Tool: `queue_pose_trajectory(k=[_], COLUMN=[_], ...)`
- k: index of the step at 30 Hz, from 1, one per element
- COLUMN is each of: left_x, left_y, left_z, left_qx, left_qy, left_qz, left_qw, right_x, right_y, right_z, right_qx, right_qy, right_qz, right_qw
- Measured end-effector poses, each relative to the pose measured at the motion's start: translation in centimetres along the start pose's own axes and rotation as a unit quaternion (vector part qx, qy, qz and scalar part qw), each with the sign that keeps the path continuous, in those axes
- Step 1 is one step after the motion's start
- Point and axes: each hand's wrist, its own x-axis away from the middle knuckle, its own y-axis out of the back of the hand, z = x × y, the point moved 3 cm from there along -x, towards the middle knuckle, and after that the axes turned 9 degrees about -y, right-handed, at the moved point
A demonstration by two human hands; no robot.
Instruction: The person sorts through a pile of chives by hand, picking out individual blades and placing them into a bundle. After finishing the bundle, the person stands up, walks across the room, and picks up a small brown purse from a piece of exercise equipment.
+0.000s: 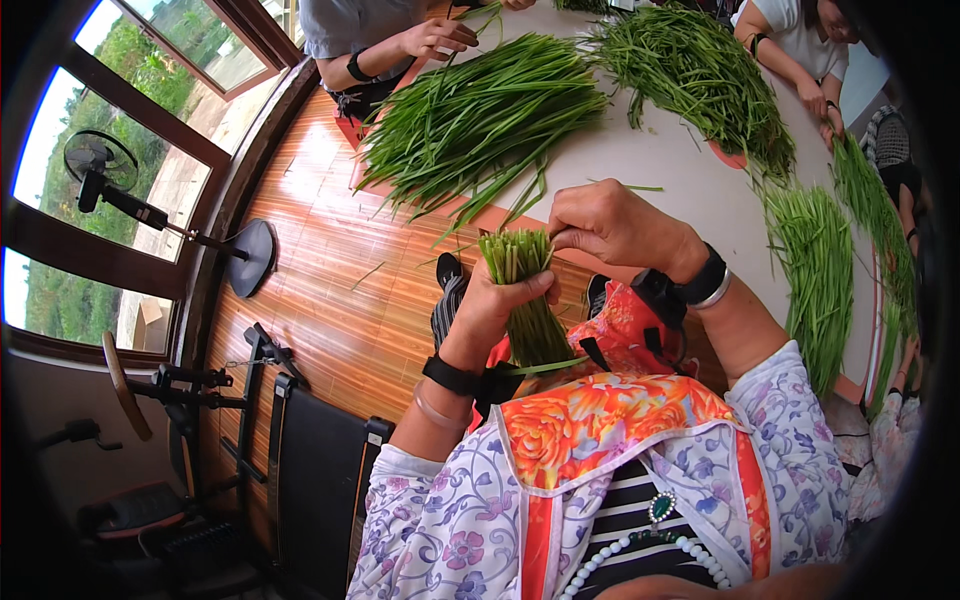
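Note:
My left hand [500, 300] is wrapped around an upright bunch of garlic chives [540, 335], their pale cut ends pointing up and the green leaves hanging toward my lap. My right hand [610, 228] is closed in a pinch beside the top of the bunch, its fingertips at the right edge of the stem ends. What lies between those fingertips is too small to make out. Just beyond my hands, a large loose heap of garlic chives [490, 120] lies on the pale table [690, 200], some leaves hanging over its near edge.
More heaps of greens lie on the table, one at the far side [700, 75] and another at the right [812, 270]. Co-workers' hands [440, 38] work across the table and along its right side. A standing fan [250, 255] and black exercise equipment [320, 480] stand at the left.

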Motion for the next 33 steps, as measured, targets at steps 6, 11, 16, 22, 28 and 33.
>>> queue_pose_trajectory(k=[6,11,16,22,28,33], left_x=[0.2,1.0,0.9,1.5,1.9,1.9], left_y=[0.5,1.4,1.5,2.0,2.4,1.9], left_z=[0.2,0.0,-0.1,0.3,0.3,0.3], left_qx=[-0.001,-0.007,-0.005,-0.005,-0.016,-0.014], left_qy=[0.012,0.010,-0.009,-0.010,-0.008,-0.006], left_qz=[0.030,-0.019,-0.023,-0.043,-0.051,-0.046], left_qw=[0.999,1.000,1.000,0.999,0.999,0.999], right_x=[-1.1,-2.7,-2.3,-3.3,-2.3,0.0], right_y=[-0.5,1.9,7.4,5.8,6.3,7.1], right_z=[0.0,-3.3,-12.9,-15.2,-15.2,-14.4], right_qx=[-0.023,-0.027,0.178,0.211,0.210,0.091], right_qy=[0.034,-0.028,-0.241,-0.251,-0.252,-0.233], right_qz=[0.031,-0.058,-0.243,-0.220,-0.242,-0.266], right_qw=[0.999,0.998,0.922,0.919,0.913,0.931])
